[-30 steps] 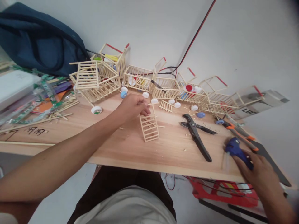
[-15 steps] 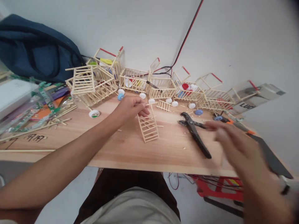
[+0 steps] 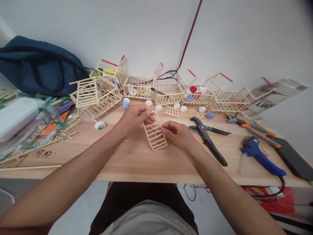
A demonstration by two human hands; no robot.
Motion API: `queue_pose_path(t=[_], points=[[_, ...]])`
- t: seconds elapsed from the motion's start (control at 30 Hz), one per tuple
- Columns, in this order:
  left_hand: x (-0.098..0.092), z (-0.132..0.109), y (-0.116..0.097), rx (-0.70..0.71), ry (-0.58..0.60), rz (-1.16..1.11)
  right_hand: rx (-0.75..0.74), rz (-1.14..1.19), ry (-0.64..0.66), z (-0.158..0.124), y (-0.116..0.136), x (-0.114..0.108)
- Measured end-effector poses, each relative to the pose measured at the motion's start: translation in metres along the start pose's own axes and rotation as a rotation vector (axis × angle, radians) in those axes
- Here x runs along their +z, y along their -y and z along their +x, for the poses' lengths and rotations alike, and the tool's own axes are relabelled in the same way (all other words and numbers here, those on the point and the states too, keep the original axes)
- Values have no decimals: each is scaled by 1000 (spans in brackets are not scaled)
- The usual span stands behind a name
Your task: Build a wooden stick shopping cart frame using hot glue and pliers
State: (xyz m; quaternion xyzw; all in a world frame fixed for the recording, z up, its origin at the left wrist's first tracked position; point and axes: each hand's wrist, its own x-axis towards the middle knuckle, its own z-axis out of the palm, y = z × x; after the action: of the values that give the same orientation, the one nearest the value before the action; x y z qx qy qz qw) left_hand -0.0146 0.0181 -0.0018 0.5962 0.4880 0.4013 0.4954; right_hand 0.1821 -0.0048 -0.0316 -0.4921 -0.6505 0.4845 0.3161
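A small ladder-like stick frame (image 3: pixel 156 137) made of pale wooden sticks is held tilted over the table. My left hand (image 3: pixel 137 117) is closed on its upper left end, thumb and fingers pinched together. At the frame's right edge, my right hand (image 3: pixel 177 132) has its thumb and fingertips closed on the side rail; whether a small loose stick is between them too is hidden. Just behind the hands lies another short stick grid (image 3: pixel 171 111). Black cutting pliers (image 3: pixel 207 137) rest to the right of my right hand.
Several stick-built carts (image 3: pixel 168 93) with bottle-cap wheels line the wall. A blue glue gun (image 3: pixel 262 156) lies at right by orange-handled pliers (image 3: pixel 259 129) and a dark flat object (image 3: pixel 290 156). Loose sticks (image 3: pixel 66 130), a white box (image 3: pixel 21 114) and a blue bag (image 3: pixel 44 65) are left.
My right hand has moved left from beyond the black pliers to the right edge of the stick frame. My left hand keeps its hold. The glue gun has come into sight.
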Motion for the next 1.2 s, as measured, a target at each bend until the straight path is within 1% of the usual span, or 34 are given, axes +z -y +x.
queue_pose_path(t=[0.13, 0.2, 0.33, 0.43, 0.5, 0.57, 0.67, 0.77, 1.2], points=[[-1, -1, 0, 29, 8, 3, 14, 46, 0, 0, 1, 0], [-2, -2, -1, 85, -20, 60, 23, 66, 0, -1, -1, -2], [-4, -6, -7, 250, -109, 322, 39, 107, 8, -3, -2, -4], [-1, -10, -8, 397, -172, 527, 35, 106, 4, -3, -2, -5], [2, -12, -6, 487, -179, 648, 24, 97, -3, -3, -1, -5], [5, -14, -3, 531, -173, 736, 19, 99, -4, -3, 0, -4], [7, -15, 0, 535, -174, 808, 24, 111, -5, -3, 0, -4], [8, -16, 1, 524, -167, 829, 20, 94, -7, -3, -1, -4], [11, -15, 6, 518, -184, 793, -1, 72, 1, -2, 1, -4]])
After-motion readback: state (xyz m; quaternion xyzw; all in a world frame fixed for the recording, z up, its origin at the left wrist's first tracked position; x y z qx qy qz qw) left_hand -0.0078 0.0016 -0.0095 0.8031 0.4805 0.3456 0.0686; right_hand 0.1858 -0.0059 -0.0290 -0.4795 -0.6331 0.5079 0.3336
